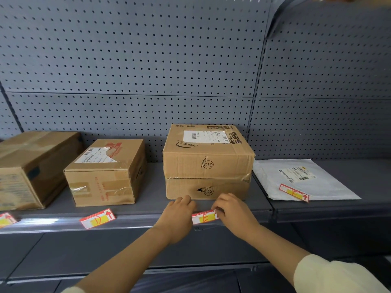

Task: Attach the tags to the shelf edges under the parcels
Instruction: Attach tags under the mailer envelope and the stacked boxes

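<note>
A red-and-white tag marked E (204, 217) lies along the grey shelf edge (135, 224), under the cardboard box marked 013 (208, 163). My left hand (178, 216) holds its left end and my right hand (233, 212) pinches its right end. A tag marked D (97, 218) sits tilted on the shelf edge under the middle box (105, 172). Another tag (6, 219) shows at the far left under a big box (29, 166). A fourth tag (294, 192) rests on the white mailer bag (302, 179) at the right.
A grey pegboard back wall (148, 70) rises behind the parcels. An upright post (257, 102) divides two shelf bays. A lower grey shelf (105, 254) runs beneath my arms.
</note>
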Tool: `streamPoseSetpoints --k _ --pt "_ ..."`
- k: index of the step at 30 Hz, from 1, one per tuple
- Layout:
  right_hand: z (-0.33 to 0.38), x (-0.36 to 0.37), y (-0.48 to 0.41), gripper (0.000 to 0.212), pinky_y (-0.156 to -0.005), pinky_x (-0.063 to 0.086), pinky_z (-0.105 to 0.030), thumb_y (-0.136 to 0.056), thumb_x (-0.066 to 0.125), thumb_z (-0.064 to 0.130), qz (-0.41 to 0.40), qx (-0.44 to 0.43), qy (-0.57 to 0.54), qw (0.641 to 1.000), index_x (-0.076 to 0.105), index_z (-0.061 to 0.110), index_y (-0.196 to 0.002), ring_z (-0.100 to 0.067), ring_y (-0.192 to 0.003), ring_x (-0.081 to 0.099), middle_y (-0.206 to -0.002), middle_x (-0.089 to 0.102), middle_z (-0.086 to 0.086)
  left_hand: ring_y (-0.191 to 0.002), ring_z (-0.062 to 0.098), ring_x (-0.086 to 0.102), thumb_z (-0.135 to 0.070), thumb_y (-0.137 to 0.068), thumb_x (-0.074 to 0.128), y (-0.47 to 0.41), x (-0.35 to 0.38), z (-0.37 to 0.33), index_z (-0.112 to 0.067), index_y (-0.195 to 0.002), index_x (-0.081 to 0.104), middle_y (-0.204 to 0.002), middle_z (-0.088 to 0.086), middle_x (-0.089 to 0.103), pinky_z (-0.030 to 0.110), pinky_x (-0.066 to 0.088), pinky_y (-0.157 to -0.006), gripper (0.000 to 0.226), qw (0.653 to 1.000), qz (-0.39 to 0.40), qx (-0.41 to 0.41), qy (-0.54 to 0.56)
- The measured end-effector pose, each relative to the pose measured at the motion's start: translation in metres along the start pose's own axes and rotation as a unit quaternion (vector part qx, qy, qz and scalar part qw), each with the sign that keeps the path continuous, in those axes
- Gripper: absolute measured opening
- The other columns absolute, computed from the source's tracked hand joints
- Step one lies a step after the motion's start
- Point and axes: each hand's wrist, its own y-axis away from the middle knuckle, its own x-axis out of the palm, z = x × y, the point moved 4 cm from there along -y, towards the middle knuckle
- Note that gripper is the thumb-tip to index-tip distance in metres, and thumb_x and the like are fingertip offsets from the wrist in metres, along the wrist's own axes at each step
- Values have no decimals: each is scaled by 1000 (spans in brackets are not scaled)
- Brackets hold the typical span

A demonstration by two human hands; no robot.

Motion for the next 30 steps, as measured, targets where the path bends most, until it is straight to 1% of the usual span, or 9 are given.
streamPoseSetpoints --k 2,5,8,13,17,20,24,27,30 --pt "-1 -4 1 19 -86 47 -24 -92 60 16 -17 4 -5 1000 69 17 -109 -11 -106 52 -111 62 6 -112 23 47 -18 -93 50 0 0 1 -18 -123 48 -128 4 48 33 39 -95 30 1000 2 5 6" --pt "-6 -16 3 19 -88 45 -25 -90 63 16 -40 4 16 999 69 18 -108 -13 -105 52 -112 63 7 -111 23 48 -14 -92 50 -6 -3 -3 -18 -126 48 -131 4 47 34 40 -99 34 1000 -3 13 16" --pt "-17 -30 12 19 -91 43 -27 -90 63 18 -46 16 44 998 69 18 -109 -15 -106 53 -113 64 6 -114 26 47 -14 -91 49 -19 -11 -18 -17 -129 46 -133 5 46 36 40 -99 39 999 -10 42 13" --pt "-53 -60 42 21 -94 42 -28 -91 63 20 -57 87 72 992 68 21 -111 -14 -109 52 -116 65 6 -119 31 47 -18 -93 47 -53 -21 -67 -12 -126 46 -127 9 47 39 38 -97 34 994 -13 105 2" --pt "-95 -85 72 23 -97 41 -29 -90 63 25 -46 159 105 981 66 23 -113 -16 -112 50 -118 64 5 -122 29 46 -17 -94 45 -79 -23 -119 -14 -133 44 -131 8 46 36 35 -99 39 987 -28 155 21" --pt "-129 -102 92 25 -98 42 -31 -89 64 29 -36 210 109 971 65 24 -114 -16 -114 49 -120 64 5 -120 29 46 -19 -94 45 -97 -16 -152 -14 -134 43 -130 9 47 36 35 -96 40 984 -21 178 18" --pt "-178 -120 107 29 -99 42 -31 -91 63 32 -17 246 111 963 64 25 -118 -17 -115 48 -122 63 3 -119 28 47 -20 -92 47 -124 -2 -182 -18 -133 43 -130 7 49 38 37 -96 41 985 -7 172 20" --pt "-216 -128 105 28 -96 42 -32 -91 62 32 -10 262 95 960 64 23 -117 -19 -113 49 -120 64 0 -121 27 47 -19 -90 49 -145 9 -198 -21 -134 43 -132 5 49 38 37 -99 44 989 6 141 31" --pt "-244 -127 92 30 -96 42 -33 -91 61 35 3 261 80 962 63 21 -119 -21 -113 50 -121 64 -2 -123 26 47 -21 -91 51 -161 18 -209 -23 -135 43 -133 3 49 37 36 -102 45 993 19 111 40"
